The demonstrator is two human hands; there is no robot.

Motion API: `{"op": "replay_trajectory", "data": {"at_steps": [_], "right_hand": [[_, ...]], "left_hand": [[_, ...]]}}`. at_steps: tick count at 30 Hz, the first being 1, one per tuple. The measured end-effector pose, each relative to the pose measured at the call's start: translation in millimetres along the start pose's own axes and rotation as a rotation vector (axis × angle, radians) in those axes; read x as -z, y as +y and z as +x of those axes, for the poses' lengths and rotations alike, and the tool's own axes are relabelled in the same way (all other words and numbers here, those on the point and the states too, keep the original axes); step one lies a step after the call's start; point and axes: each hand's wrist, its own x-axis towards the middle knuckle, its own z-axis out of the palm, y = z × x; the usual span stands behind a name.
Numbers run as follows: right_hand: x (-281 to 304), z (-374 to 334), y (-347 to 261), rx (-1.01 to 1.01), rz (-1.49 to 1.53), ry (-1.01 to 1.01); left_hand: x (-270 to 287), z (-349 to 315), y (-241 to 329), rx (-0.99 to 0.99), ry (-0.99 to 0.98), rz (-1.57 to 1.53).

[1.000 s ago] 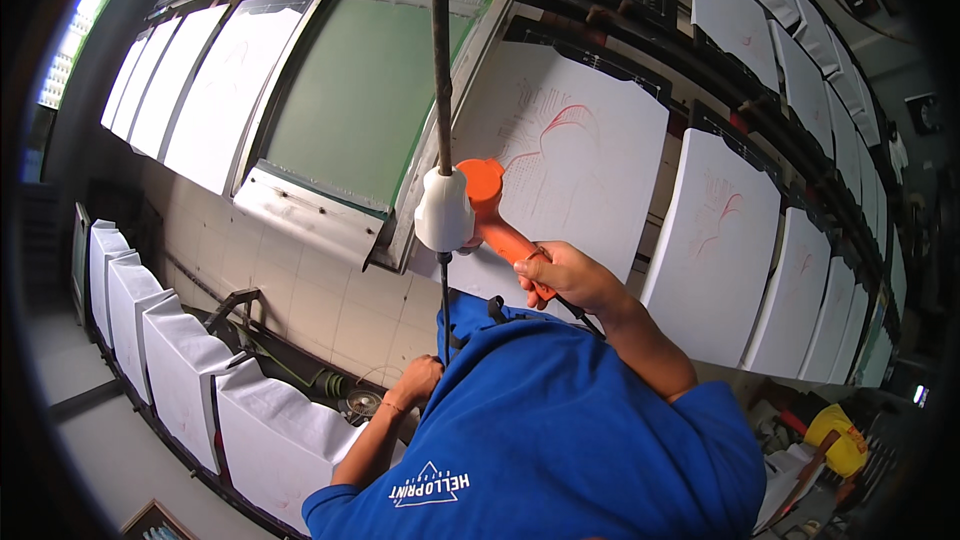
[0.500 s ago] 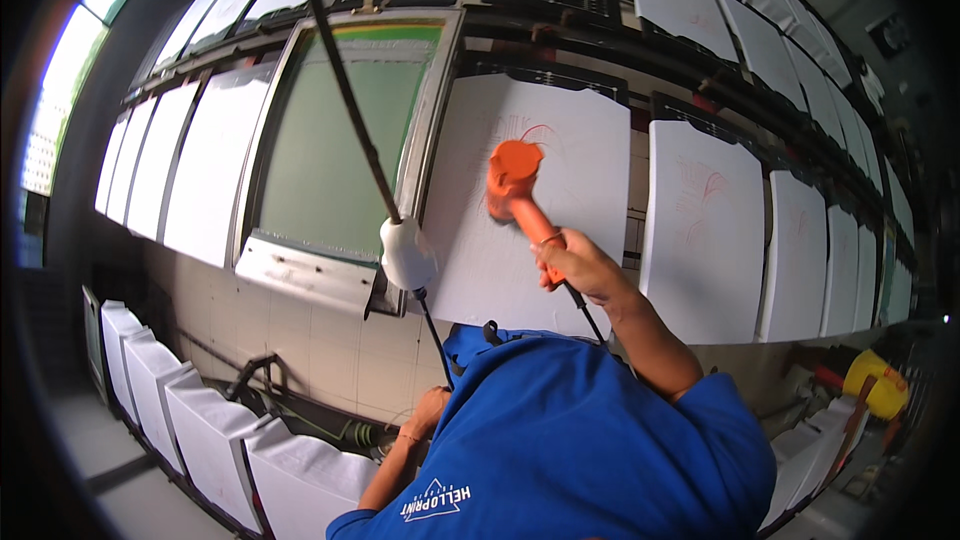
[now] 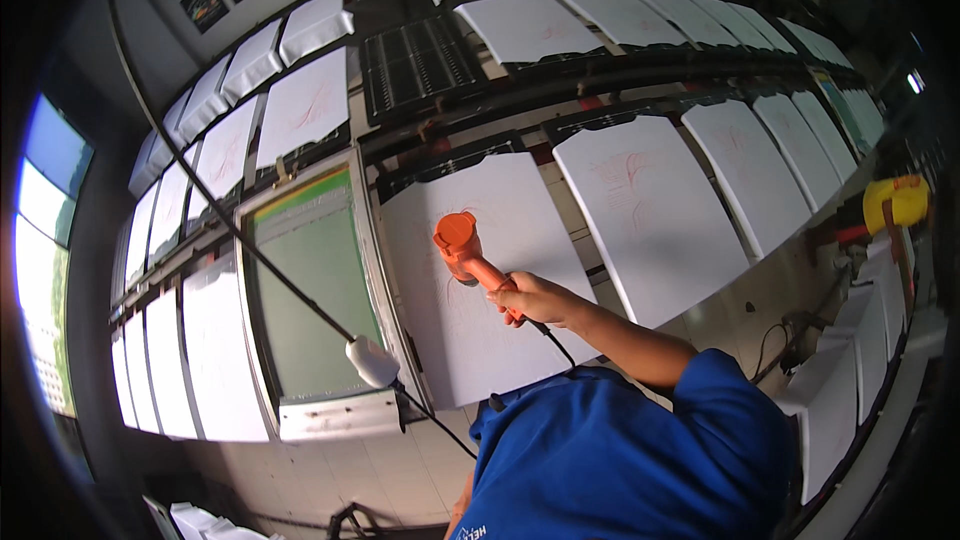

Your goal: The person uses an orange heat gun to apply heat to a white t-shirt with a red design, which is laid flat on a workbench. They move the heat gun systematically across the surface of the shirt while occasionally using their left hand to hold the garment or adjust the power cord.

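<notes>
My right hand (image 3: pixel 525 300) is wrapped around the handle of an orange corded heat gun (image 3: pixel 458 238). It is held over a white garment panel (image 3: pixel 500 340) laid flat on a dark board, with faint red line marks on the panel. The gun's head sits near those marks; the gap to the cloth is hard to judge. A black cord runs from the handle back to my body. Of my left arm only a sliver shows at the lower edge, and the hand itself is out of sight.
Left of the panel lies a framed green printing screen (image 3: pixel 312 300). A white plastic cord housing (image 3: pixel 372 362) hangs on a black cable across its near corner. More white panels (image 3: pixel 650 210) line the rows. A yellow object (image 3: pixel 895 205) stands at far right.
The view has turned, showing more of the rows to the right and the back wall. My right hand still grips the heat gun over the same panel. My left hand has dropped out of view.
</notes>
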Motion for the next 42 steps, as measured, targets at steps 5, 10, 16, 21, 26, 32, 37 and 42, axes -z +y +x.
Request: {"op": "replay_trajectory", "data": {"at_steps": [5, 10, 16, 21, 26, 32, 37, 42], "right_hand": [[-7, 7, 9, 0.049, 0.015, 0.01], [-10, -33, 19, -0.124, -0.061, -0.148], [32, -79, 27, -0.086, -0.065, -0.117], [126, -120, 31, -0.137, 0.107, 0.038], [249, -156, 51, -0.054, 0.23, -0.03], [361, -165, 17, 0.041, 0.168, 0.066], [450, -103, -19, 0.08, 0.078, 0.29], [502, -59, -44, 0.065, -0.1, 0.423]], "left_hand": [[22, 37, 23, 0.004, -0.087, 0.023], [20, 53, 42, 0.013, -0.146, 0.033], [-6, 56, 77, 0.052, -0.169, 0.036], [-48, 62, 126, 0.112, -0.159, 0.044], [-106, 54, 190, 0.236, -0.116, 0.033], [-160, 29, 267, 0.338, -0.114, -0.023], [-194, 35, 312, 0.373, -0.132, -0.059], [-218, 66, 329, 0.397, -0.125, -0.12]]}}
